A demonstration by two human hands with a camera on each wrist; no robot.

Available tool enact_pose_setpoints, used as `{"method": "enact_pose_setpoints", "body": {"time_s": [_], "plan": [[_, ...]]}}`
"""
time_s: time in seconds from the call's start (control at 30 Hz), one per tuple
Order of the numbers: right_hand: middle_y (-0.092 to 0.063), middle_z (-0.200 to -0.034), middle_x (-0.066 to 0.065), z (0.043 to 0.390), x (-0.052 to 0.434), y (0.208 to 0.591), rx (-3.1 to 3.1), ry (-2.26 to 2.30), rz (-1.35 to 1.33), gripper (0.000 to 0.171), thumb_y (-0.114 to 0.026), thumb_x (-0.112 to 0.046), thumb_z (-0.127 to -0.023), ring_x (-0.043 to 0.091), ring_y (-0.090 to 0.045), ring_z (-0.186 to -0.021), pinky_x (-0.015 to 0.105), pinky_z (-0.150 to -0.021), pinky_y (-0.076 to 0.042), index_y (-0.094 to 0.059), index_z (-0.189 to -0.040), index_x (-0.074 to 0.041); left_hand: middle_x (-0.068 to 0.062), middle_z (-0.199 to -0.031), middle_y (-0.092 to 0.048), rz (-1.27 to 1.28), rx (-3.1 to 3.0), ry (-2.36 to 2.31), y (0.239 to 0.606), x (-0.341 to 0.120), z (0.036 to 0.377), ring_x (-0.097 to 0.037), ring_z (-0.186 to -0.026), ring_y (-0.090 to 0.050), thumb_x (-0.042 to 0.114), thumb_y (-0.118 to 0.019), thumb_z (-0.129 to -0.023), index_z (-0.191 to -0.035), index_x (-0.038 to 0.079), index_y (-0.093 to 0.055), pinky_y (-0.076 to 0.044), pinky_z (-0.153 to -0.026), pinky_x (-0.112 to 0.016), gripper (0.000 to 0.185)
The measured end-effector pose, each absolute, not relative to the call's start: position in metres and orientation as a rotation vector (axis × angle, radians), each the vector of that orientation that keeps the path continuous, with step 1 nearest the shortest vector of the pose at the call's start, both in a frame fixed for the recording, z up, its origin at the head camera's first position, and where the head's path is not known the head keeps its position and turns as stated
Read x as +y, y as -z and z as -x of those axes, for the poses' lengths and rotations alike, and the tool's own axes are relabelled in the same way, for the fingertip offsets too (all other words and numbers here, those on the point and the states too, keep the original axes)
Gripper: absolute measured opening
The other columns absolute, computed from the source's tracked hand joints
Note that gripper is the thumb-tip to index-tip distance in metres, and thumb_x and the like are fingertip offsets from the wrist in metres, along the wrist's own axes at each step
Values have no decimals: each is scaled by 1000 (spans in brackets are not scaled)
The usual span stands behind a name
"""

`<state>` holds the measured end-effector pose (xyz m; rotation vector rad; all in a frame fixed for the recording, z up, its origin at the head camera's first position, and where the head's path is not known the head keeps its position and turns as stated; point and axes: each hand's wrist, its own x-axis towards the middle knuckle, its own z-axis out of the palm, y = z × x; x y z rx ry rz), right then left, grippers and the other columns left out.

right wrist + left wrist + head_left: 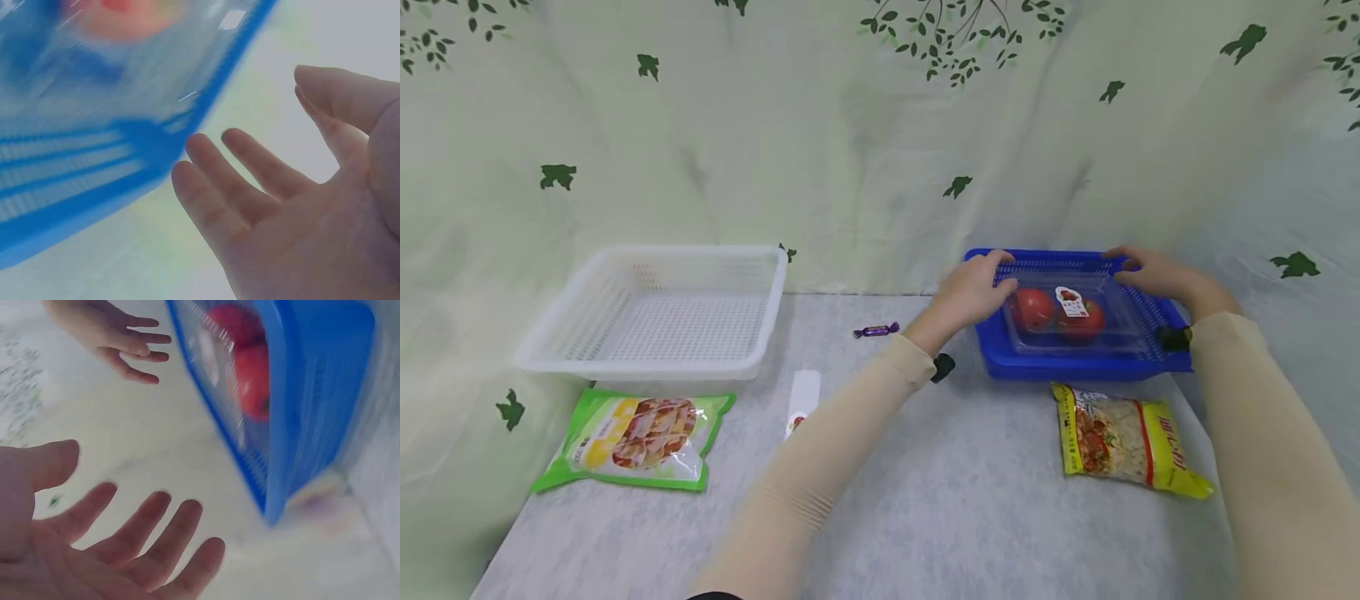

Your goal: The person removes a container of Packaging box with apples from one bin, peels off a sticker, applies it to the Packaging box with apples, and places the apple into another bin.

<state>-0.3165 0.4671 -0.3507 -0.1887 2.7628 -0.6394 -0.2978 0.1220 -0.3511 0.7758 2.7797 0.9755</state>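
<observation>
A blue plastic basket (pixel 1022 369) stands at the back right. Inside it lies a clear plastic box (pixel 1116 317) with two tomatoes (pixel 1033 310) and a white label. My left hand (pixel 966 293) is over the basket's left end in the head view; its fingers are spread and hold nothing in the left wrist view. At the far right corner is my right hand (pixel 1168 277), its fingers spread apart. In the right wrist view, the fingertips of that hand (pixel 281 212) come close to the rim; I cannot tell whether they touch it.
A white basket (pixel 651 367) stands at the back left, behind a green food bag (pixel 647 442). A purple-wrapped candy (pixel 876 331) and a white strip (pixel 805 396) lie mid-table. A yellow noodle packet (pixel 1123 437) lies in front of the blue basket. A patterned curtain (pixel 850 150) hangs behind.
</observation>
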Motion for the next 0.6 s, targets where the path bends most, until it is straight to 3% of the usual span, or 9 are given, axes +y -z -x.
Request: {"method": "enact_pose_setpoints", "body": {"time_s": [0.03,0.1,0.37,0.6], "plan": [[-27,-158,48,316,459,345,2780,635,206,56,-44,-17,-113,67,-33,-141,79,-106,-38,-25,-162,1,-2,-151,-62,-783,2792,-958,347,114,295,-17,-130,-62,37,-53,-111,-153,20,-53,-55,-105,-37,45],[-25,-162,44,313,441,334,2807,640,218,58,-44,-21,-114,65,-30,-146,80,-109,-36,-23,-165,-4,-3,-149,-63,-796,2808,-964,342,96,289,-19,-130,-63,35,-52,-112,-151,19,-55,-56,-104,-39,42],[-32,-170,25,275,364,312,3014,772,381,60,-50,-26,-112,54,-37,-151,76,-116,-33,-28,-168,-16,-1,-159,-56,-781,2932,-1141,337,37,250,-20,-146,-54,35,-55,-111,-156,20,-50,-47,-119,-44,48],[-40,-168,15,218,308,322,3200,1166,402,59,-56,-23,-110,44,-38,-153,75,-118,-33,-36,-166,-28,-5,-153,-59,-777,3225,-1260,340,-1,209,-30,-140,-58,33,-63,-108,-153,20,-55,-45,-119,-53,47]]}}
